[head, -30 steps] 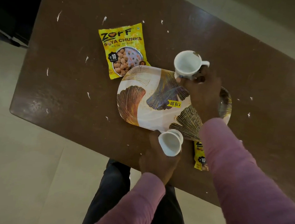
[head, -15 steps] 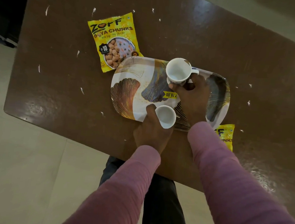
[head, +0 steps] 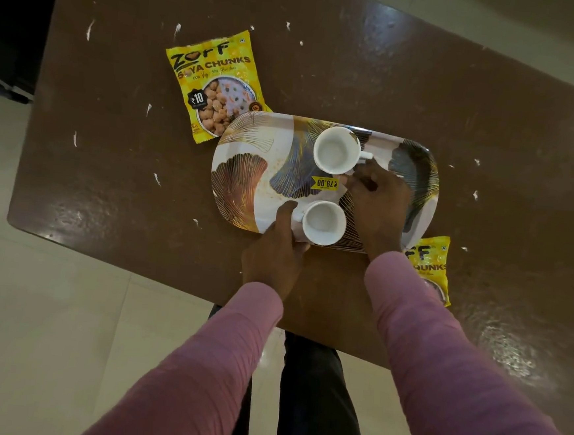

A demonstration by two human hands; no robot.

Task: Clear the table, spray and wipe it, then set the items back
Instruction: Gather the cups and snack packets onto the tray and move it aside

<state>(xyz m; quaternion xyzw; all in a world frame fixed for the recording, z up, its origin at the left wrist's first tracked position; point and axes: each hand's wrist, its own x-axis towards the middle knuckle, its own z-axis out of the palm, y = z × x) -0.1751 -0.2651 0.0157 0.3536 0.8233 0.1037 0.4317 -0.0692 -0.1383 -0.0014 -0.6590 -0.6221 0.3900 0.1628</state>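
- The tray (head: pixel 242 152) lies on the table (head: pixel 359 68) under both hands. A second ago the two cups were held up at its edges; now both stand on it.
- The far cup (head: pixel 336 149) sits just beyond the fingertips of the right hand (head: pixel 379 204), whose fingers are curled together against its handle side and seem to grip it.
- The near cup (head: pixel 323 222) sits just to the right of the left hand (head: pixel 274 257), whose thumb and fingers are closed round its handle.
- I judge that the cups are being gathered on the tray so that all can be carried off together. The table is not yet wiped.
- Count: one table, one tray, two yellow packets (far packet (head: pixel 214 81) well beyond the left fingers, near packet (head: pixel 429 263) behind the right wrist), two cups, and many white scraps (head: pixel 90 28).
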